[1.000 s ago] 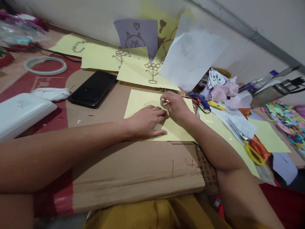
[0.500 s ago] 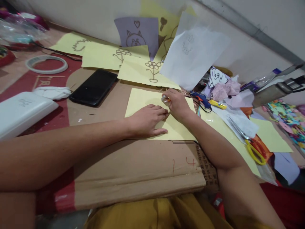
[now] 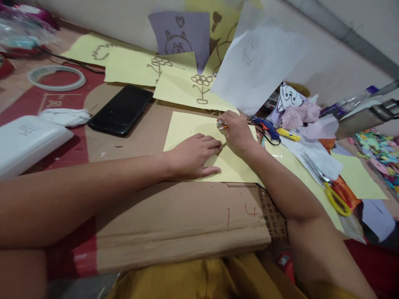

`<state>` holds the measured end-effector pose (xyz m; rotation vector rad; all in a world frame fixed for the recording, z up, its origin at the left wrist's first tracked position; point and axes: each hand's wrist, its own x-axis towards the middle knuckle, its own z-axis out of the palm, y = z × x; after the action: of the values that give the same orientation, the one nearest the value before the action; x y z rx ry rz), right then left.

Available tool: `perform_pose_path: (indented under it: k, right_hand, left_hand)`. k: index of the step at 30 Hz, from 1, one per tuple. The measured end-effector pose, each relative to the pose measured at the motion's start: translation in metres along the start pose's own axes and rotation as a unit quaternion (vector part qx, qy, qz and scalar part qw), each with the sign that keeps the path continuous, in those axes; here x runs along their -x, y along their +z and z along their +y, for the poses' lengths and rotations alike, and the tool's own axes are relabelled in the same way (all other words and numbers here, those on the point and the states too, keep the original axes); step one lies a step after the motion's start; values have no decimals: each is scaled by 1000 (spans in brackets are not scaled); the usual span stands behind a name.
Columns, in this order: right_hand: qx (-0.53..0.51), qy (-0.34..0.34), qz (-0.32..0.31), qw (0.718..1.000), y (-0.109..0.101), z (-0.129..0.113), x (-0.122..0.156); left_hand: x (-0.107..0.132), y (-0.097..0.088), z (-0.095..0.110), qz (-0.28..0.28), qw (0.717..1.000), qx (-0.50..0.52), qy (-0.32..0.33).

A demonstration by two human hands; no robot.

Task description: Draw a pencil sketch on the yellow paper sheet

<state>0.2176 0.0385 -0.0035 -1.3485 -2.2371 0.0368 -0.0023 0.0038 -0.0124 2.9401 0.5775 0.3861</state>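
A pale yellow sheet (image 3: 180, 127) lies on the cardboard in front of me, with no clear drawing visible on it. My left hand (image 3: 197, 157) rests flat on this sheet, fingers stretched to the right and thumb apart. At the sheet's upper right, my right hand (image 3: 238, 131) is closed in a pinch around a slim orange-and-whitish pencil-like thing (image 3: 222, 125). Most of that thing is hidden by the fingers. Just beyond are yellow sheets with brown flower drawings (image 3: 199, 89) and a white sheet (image 3: 246, 79) bearing a faint sketch.
To the left lie a black phone (image 3: 121, 111), a tape roll (image 3: 56, 87) and a white box-like device (image 3: 31, 143). On the right are a blue glue gun (image 3: 264, 126), a yellow marker-like tube (image 3: 288, 134), yellow-handled scissors (image 3: 336, 199), a metal bottle (image 3: 358, 120) and colourful scraps (image 3: 378, 153).
The view has shifted slightly. My right hand, still pinching the pencil-like thing, has moved a little to the right over the sheet. My left hand stays flat in place.
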Motion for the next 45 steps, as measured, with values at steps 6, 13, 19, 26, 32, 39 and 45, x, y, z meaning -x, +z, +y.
perform_pose_path:
  k: [6,13,19,26,32,39,45]
  right_hand:
    - [-31,-50,-66,996,-8,-4,6]
    - [-10,-3,20,1000,5,-4,1]
    - [-54,-27,-38,997,1,-5,3]
    - [3,10,21,1000,2,-6,-1]
    - [-9,-4,-30,999,2,-10,1]
    - [13,25,13,1000,0,-10,-2]
    - [-9,10,-24,1000,3,-20,0]
  left_hand:
    - [-1,1,0,-3,1000,-13,2]
    - [0,0,0,4,1000,-8,-1]
    - [-1,1,0,-5,1000,-12,-2]
    - [0,0,1,2,1000,0,-8]
    - [0,0,1,-3,1000,-5,-9]
    - [0,1,1,4,1000,-6,-5]
    - [0,2,-1,-8,1000,-16,-8]
